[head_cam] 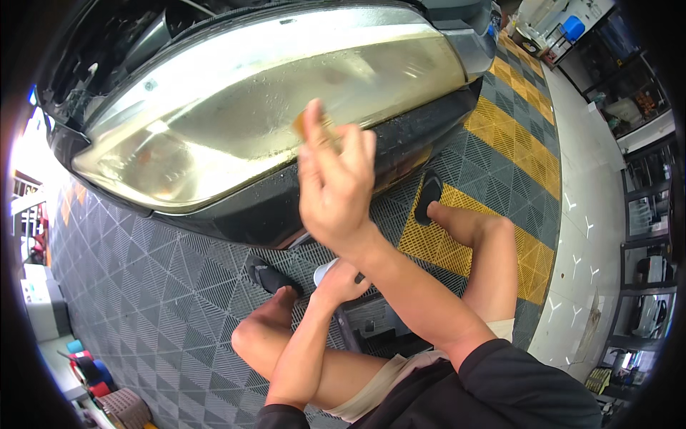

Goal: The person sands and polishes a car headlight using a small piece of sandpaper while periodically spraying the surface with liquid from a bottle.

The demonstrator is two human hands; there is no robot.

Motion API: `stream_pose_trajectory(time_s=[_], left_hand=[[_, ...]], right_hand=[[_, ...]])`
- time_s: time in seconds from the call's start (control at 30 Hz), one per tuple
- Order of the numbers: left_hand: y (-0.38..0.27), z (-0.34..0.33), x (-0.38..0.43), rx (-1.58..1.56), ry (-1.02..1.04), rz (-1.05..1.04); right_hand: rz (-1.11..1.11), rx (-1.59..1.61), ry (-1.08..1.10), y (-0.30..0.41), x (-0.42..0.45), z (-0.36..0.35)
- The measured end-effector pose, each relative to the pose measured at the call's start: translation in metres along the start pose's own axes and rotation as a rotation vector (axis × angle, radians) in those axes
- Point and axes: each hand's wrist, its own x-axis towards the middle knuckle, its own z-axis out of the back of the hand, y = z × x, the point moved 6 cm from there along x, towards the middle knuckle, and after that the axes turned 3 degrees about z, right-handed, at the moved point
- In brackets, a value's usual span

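A yellowed, hazy car headlight (257,118) fills the upper middle of the view, with water drops on its lens. My right hand (340,187), blurred, is in front of the lens's lower edge. Between its thumb and fingers is a small yellow-brown piece (300,126), possibly sandpaper; most of it is covered by the fingers. Lower down, between my knees, my left hand (340,284) grips a white container (323,271) with a black part by the fingers, perhaps a spray bottle. My right forearm partly hides that hand.
Below the headlight runs the black bumper (246,209). Grey and yellow grid floor tiles (177,279) surround my sandalled feet. Dark plastic (383,322) lies beneath me. At the lower left are a plastic basket (126,407) and coloured rolls or pads (91,372). A pale tiled floor (584,236) borders the right side.
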Motion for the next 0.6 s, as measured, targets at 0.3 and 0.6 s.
stream_pose_trajectory(time_s=[0.3,0.6], left_hand=[[-0.021,0.006,0.008,-0.041,-0.105,-0.076],[0.005,0.001,-0.005,0.007,0.069,0.061]], right_hand=[[-0.009,0.031,-0.041,0.003,-0.005,-0.008],[0.011,0.005,0.001,0.001,0.002,-0.001]])
